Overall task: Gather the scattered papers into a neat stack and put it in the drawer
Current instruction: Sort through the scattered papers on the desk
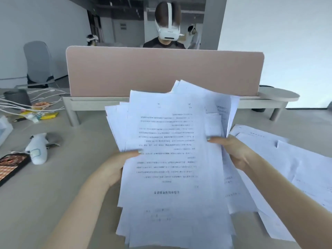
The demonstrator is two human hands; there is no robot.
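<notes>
A thick, uneven stack of printed white papers (172, 159) is held up above the beige desk (53, 186), its sheets fanned out at the top and bottom. My left hand (116, 164) grips its left edge, thumb on the top sheet. My right hand (233, 150) grips the right edge the same way. More loose papers (296, 168) lie spread on the desk to the right, partly under my right forearm. No drawer is in view.
A pink desk divider (161, 72) stands behind the papers, with a person wearing a white headset (168, 31) beyond it. At the left lie a small white plush toy (37, 148), a phone (10, 168), white cables (27, 103) and snack packets.
</notes>
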